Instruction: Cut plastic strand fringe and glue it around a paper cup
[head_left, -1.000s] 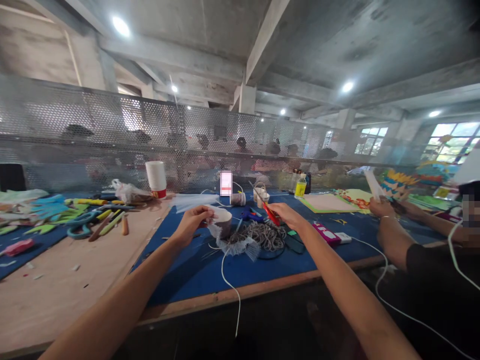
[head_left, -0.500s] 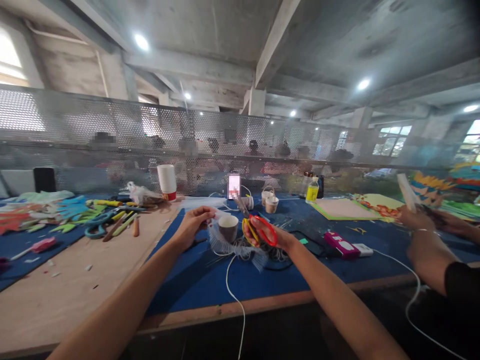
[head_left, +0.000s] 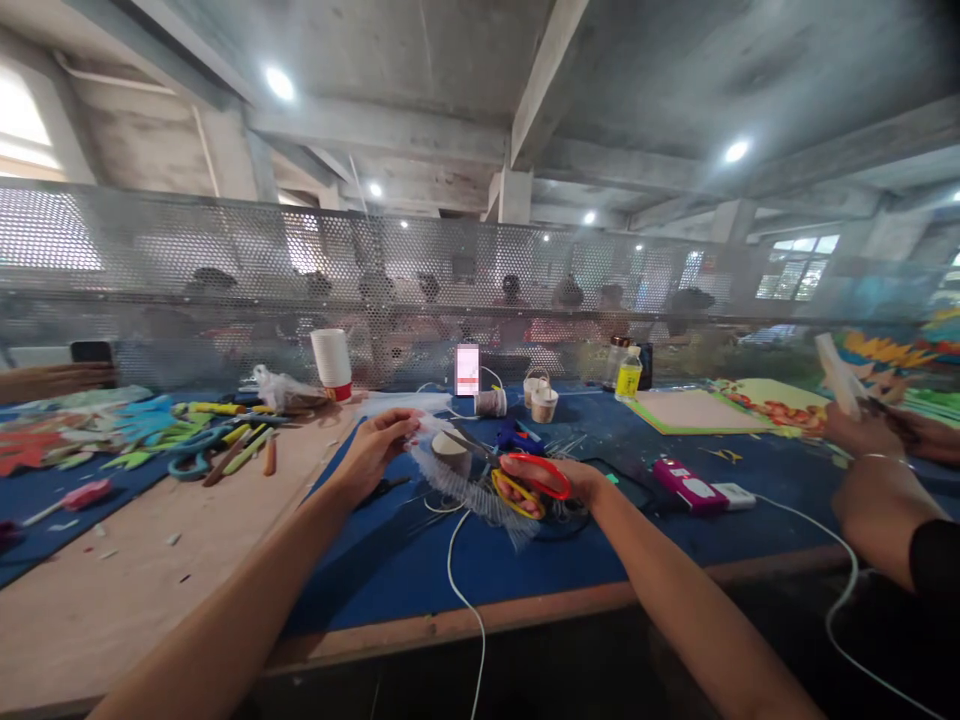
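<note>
In the head view, a pale cup [head_left: 448,452] stands on a blue mat [head_left: 397,575] between the left hand [head_left: 381,452] and the right hand [head_left: 553,484], partly behind a sheer pleated strip [head_left: 466,489]; its inside cannot be made out. Farther right are two small pots [head_left: 544,405], contents unclear, and a yellow-labelled bottle [head_left: 628,380]; far left stand stacked white cups [head_left: 328,358]. The left fingers are pinched together on the strip; the right fingers are clamped on the handles of red-and-yellow scissors [head_left: 551,472], blades pointing left beside the cup. The mat runs to the wooden near edge of the desk [head_left: 517,607], where a white cord [head_left: 481,628] hangs over. A perforated screen [head_left: 420,245] rises behind, under a concrete ceiling [head_left: 420,65].
</note>
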